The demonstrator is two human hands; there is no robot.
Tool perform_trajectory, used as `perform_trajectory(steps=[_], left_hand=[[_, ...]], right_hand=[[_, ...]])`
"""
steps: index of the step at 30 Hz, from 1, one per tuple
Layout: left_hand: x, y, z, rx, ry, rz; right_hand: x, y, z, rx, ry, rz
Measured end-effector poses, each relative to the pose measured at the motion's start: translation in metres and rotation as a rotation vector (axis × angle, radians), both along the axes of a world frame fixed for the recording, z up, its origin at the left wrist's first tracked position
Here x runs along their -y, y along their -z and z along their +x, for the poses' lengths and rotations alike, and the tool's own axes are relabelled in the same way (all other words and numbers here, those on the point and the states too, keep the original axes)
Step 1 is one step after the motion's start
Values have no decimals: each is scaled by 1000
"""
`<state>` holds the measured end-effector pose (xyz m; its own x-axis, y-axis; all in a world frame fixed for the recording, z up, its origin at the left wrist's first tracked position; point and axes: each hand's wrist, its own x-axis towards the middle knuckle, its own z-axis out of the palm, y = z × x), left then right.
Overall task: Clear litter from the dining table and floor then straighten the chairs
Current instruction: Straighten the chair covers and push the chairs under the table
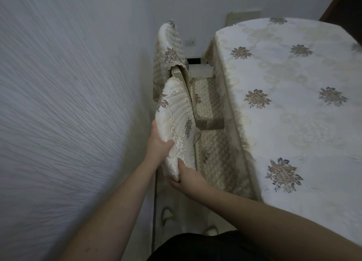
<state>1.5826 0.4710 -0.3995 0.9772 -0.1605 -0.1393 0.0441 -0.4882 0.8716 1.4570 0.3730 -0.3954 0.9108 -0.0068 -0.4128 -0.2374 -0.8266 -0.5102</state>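
The near chair's covered backrest [177, 114] stands between the wall and the dining table [293, 104]. My left hand [159, 143] grips the backrest's left edge, thumb on its front. My right hand [186, 177] grips its near lower corner from below. The near chair's quilted seat [217, 159] is tucked partly under the tablecloth. A second chair [168, 53] with the same cream floral cover stands farther along, its seat [207, 100] also against the table.
A textured white wall [68, 104] runs close along the left, leaving a narrow aisle. My slippered feet [168, 215] stand on the pale floor. A wall socket [191, 43] sits behind the far chair. Dark wood [344, 6] shows at the top right.
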Motion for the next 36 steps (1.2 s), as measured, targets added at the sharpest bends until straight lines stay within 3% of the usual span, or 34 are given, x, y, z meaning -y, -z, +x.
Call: perform_trajectory(steps=[11,18,21,27,32,34,36], left_hand=[[2,-7,3,36,0,87],[4,-8,-2,19,-26,107],[2,-6,0,26,-14,90],[2,-6,3,48,-1,76],[-1,-1,4,75,-6,131],[-1,-3,2,74,-18,223],[6,-7,-3,175,10,457]], right_hand=[[12,-1,-5,-58,-1,172],[38,-13,-21,48,92,201],[50,-19,-24,132,157,143],[53,-25,-54,99,250,110],[58,-19,-87,88,325,-103],[66,-21,-106,134,396,-173],[78,-25,-127,173,437,-217]])
